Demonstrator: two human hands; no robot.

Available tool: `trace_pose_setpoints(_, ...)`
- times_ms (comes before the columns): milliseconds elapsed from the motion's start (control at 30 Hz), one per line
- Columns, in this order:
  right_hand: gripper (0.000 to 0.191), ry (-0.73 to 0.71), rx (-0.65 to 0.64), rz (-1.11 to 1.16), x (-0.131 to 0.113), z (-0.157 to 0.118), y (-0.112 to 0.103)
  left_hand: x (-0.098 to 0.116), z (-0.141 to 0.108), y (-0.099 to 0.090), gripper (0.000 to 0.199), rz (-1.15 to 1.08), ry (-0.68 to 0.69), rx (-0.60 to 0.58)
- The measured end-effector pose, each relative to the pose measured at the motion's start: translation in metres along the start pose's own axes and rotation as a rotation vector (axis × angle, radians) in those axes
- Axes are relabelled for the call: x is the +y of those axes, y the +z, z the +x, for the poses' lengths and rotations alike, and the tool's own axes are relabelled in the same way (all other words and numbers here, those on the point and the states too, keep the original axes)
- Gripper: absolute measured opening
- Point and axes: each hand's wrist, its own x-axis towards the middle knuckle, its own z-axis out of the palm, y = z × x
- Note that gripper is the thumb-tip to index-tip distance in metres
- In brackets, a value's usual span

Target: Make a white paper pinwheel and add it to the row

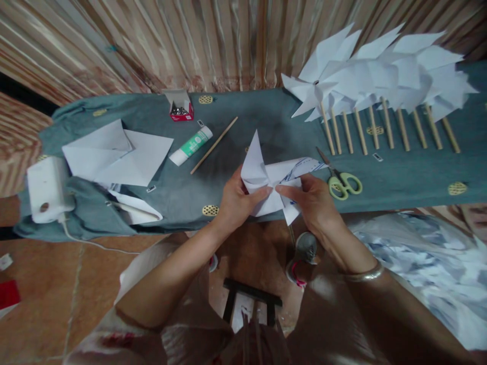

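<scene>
A white paper pinwheel (262,172) with blue marks on one blade is between my hands, over the table's front edge. My left hand (240,197) grips its left side, the thumb pressed near the centre. On the other side my right hand (314,200) pinches it, with that thumb also close to the middle. Whether a pin sits at the centre I cannot make out. Green-handled scissors (344,185) lie just right of my right hand. Beyond my left hand are a thin wooden stick (214,145) and a glue stick (191,145).
Several pinwheels on sticks (380,76) overlap at the back right. A small open box of metal pins (179,106) stands at the back. Folded white paper (114,152) and a white power adapter (49,187) with a cord are at left. A bag of paper scraps (426,263) sits lower right.
</scene>
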Motion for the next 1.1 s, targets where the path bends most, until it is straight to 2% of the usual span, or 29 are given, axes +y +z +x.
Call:
trace_pose_setpoints(67,0.029,0.002,-0.004,0.017,-0.002,0.001,-0.001,0.005,0.0,-0.003,0.076,-0.016,0.045,-0.019)
trace_pose_setpoints(133,0.027,-0.001,-0.001,0.019,-0.004,0.002,-0.003,0.011,-0.001,-0.007,0.082,0.017,0.051,-0.053)
trace_pose_setpoints(200,0.027,0.005,0.008,0.03,-0.005,0.003,-0.005,0.016,-0.001,-0.013,0.068,0.054,0.075,-0.092)
trace_pose_setpoints(333,0.031,0.022,0.001,0.073,-0.007,0.005,-0.007,0.019,0.0,-0.024,0.026,0.131,0.088,-0.143)
trace_pose_setpoints(467,0.037,0.018,-0.006,0.06,-0.006,0.005,-0.007,0.02,0.002,-0.026,0.011,0.239,0.123,-0.125)
trace_pose_setpoints(567,0.038,0.005,-0.005,0.038,-0.007,0.004,-0.006,0.02,0.003,-0.025,0.007,0.296,0.146,-0.13)
trace_pose_setpoints(700,0.036,-0.009,-0.011,-0.004,-0.007,0.003,-0.004,0.019,0.002,-0.022,0.005,0.315,0.112,-0.128)
trace_pose_setpoints(1100,0.037,-0.085,-0.084,-0.083,-0.003,0.003,-0.007,0.005,0.005,-0.015,0.017,0.299,0.045,-0.045)
